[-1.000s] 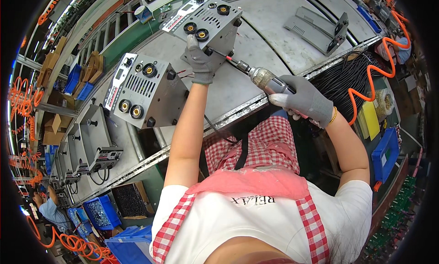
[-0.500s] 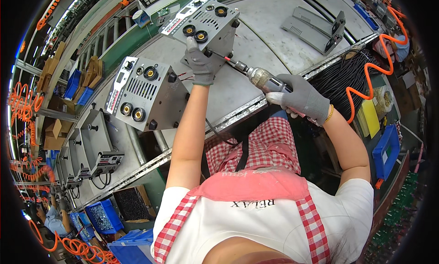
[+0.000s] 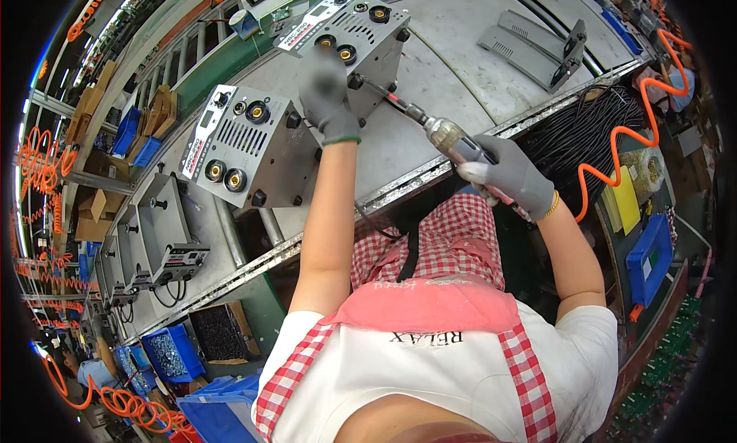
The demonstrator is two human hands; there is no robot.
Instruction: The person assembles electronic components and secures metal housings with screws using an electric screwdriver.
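While the right hand (image 3: 510, 174) aimed a power screwdriver (image 3: 453, 138) at the upper welding machine (image 3: 365, 38), the step in hand looked to be the fastening of a black rubber foot (image 3: 355, 81) to its casing. The long bit (image 3: 376, 86) came in from the machine's lower right and met the foot's area, though its tip was too small to show whether it sat in a screw. The right fingers were wrapped around the driver's body. The left hand (image 3: 326, 97) lay at the machine's near edge, just beside that foot; blur hid its fingertips, so I could not tell whether they pinched anything. The next move, as I judged it, called for holding the bit in line and pressing steadily, with the casing kept from sliding.

The machine rested on the grey worktop (image 3: 461, 28), its foot-bearing face turned toward the driver. It was a pale grey metal box with slotted vents, a white control strip, a small dark display and round black sockets with brass-coloured centres, one partly covered by the left hand. A matching welding machine (image 3: 246, 143) sat to its lower left, and a vented metal cover (image 3: 530, 47) lay to its right, well apart.
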